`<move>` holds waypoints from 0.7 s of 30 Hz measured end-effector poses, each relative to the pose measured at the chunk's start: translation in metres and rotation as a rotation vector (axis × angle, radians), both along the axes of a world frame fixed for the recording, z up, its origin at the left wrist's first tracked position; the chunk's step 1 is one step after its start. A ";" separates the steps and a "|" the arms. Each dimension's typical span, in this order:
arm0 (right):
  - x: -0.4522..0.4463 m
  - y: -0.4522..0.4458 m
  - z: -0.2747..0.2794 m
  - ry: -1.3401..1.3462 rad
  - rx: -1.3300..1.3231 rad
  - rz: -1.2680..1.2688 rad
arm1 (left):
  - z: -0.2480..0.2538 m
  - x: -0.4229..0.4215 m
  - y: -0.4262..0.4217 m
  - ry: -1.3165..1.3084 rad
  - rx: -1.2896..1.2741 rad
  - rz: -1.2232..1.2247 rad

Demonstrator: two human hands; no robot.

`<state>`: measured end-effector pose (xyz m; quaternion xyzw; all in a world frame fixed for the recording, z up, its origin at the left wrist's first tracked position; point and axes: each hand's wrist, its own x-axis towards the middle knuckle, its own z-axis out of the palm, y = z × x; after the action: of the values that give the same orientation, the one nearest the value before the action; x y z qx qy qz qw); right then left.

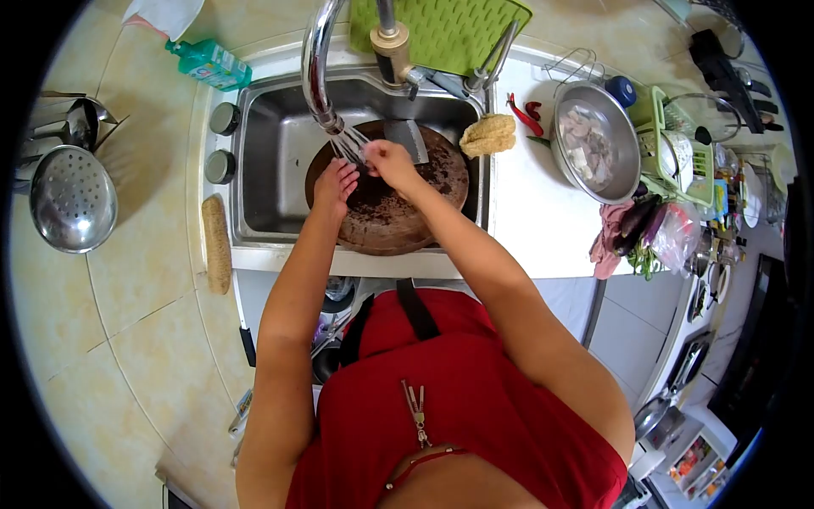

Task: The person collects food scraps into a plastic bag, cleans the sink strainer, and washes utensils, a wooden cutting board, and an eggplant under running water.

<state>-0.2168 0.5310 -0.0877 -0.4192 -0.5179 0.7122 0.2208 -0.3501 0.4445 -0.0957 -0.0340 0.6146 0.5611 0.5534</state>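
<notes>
Water runs from the chrome faucet [315, 64] into the metal sink [270, 153]. My left hand [337, 183] is beside the stream, its fingers stretched out and holding nothing I can see. On the other side of the stream, my right hand [390, 165] has its fingers curled together; whatever may be inside them is hidden. Both hands are above a wet, dark brown round cutting board [390, 222] lying in the sink. A cleaver [410, 139] rests at the board's far side, partly behind my right hand.
Right of the sink are a loofah sponge [488, 135], red chilies [526, 114] and a metal bowl [595, 142] of pale meat in water. A green dish soap bottle [209, 64] stands back left. Eggplants [638, 222] lie at right; a green drainboard [441, 34] leans behind.
</notes>
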 end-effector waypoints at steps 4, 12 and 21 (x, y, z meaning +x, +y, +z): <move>-0.048 0.007 0.035 0.674 -0.885 -0.243 | 0.027 0.012 0.029 -0.175 0.257 0.072; -0.057 0.011 0.035 0.844 -0.586 0.015 | 0.029 -0.016 0.051 -0.411 0.532 -0.095; -0.035 0.014 0.040 -0.353 1.117 0.159 | 0.037 0.013 0.058 -0.472 0.527 0.039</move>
<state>-0.2515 0.5452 -0.0472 -0.3115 -0.8733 0.2652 0.2646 -0.3366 0.5030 -0.0588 -0.0307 0.3029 0.6876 0.6592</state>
